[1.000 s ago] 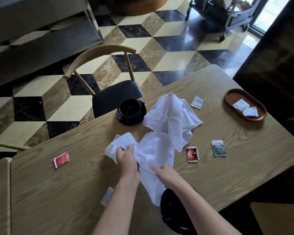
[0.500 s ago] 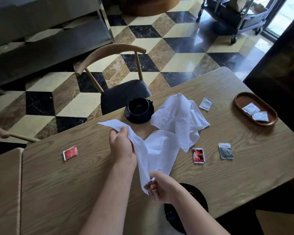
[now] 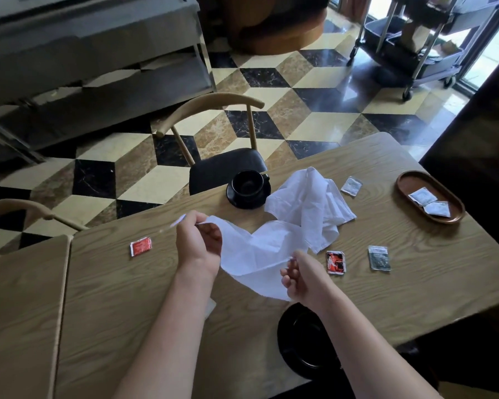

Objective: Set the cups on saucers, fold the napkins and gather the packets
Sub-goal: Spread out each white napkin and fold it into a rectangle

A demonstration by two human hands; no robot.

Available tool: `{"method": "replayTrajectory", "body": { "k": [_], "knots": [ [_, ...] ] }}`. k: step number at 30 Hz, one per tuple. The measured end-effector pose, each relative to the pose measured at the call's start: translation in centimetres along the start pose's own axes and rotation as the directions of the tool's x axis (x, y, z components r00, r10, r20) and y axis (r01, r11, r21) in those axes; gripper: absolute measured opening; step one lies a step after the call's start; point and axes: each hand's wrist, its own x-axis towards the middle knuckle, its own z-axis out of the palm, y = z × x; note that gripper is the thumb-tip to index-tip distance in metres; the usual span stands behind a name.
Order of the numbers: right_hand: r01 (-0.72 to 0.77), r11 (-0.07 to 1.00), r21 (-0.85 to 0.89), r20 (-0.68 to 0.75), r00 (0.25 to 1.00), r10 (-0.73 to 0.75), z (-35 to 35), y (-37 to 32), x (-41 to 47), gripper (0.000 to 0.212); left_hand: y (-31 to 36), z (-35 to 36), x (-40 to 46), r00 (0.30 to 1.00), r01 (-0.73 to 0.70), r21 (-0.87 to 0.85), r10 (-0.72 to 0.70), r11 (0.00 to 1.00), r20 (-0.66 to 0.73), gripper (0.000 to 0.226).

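Napkin (image 3: 257,251) is stretched above the bench (image 3: 415,283) between the left hand (image 3: 198,243) and right hand (image 3: 300,276), each pinched closed on an edge, apparently to straighten the cloth for folding; second napkin (image 3: 311,203) lies crumpled beyond.

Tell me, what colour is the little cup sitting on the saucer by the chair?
Black, like its saucer; the small cup shows in the head view.

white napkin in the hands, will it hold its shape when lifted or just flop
Probably flops: the white napkin sags in a curve between the left hand and right hand. It looks thin and light, so it would likely slide easily on the table. The crumpled second napkin suggests it keeps creases loosely.
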Motion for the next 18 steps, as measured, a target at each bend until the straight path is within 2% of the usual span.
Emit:
{"method": "replayTrajectory", "body": {
  "k": [3, 5, 7, 10, 11, 13, 16, 18],
  "knots": [
    [-0.115, 0.968, -0.222, 0.17, 0.973, 0.155, 1.0, 1.5, -1.9, 0.061, -0.1, -0.7, -2.2, 0.999, 0.026, -0.106, -0.021, 0.994, 0.045, 0.014],
    [-0.132, 0.915, -0.381, 0.269, 0.931, 0.246, 2.3, 3.3, -3.2, 0.07, 0.0, -0.8, -4.1, 0.994, 0.056, -0.15, -0.041, 0.987, 0.102, 0.017],
    [-0.105, 0.913, -0.395, 0.317, 0.917, 0.243, 3.8, 4.5, -4.3, 0.069, 0.6, -1.3, -5.7, 0.985, 0.08, -0.187, -0.048, 0.979, 0.168, 0.015],
    [-0.047, 0.984, -0.171, 0.302, 0.948, 0.097, 6.0, 4.4, -6.0, 0.033, 2.9, -3.1, -7.6, 0.95, 0.022, -0.186, 0.037, 0.982, 0.309, 0.009],
    [-0.012, 0.996, -0.086, 0.287, 0.957, 0.037, 6.8, 4.1, -6.5, 0.027, 4.0, -3.8, -8.0, 0.937, -0.026, -0.17, 0.083, 0.985, 0.34, 0.017],
    [0.103, 0.995, 0.014, 0.293, 0.95, -0.103, 8.5, 3.1, -7.9, 0.029, 6.6, -5.4, -8.7, 0.896, -0.129, -0.198, 0.2, 0.972, 0.396, 0.021],
    [0.246, 0.959, 0.142, 0.404, 0.87, -0.283, 11.6, 1.6, -11.3, 0.028, 11.2, -8.2, -9.6, 0.815, -0.266, -0.292, 0.376, 0.919, 0.441, 0.019],
    [0.258, 0.93, 0.26, 0.512, 0.78, -0.36, 13.9, 1.2, -13.6, 0.015, 13.9, -10.5, -9.6, 0.809, -0.27, -0.349, 0.408, 0.897, 0.423, 0.027]
  ]
}}
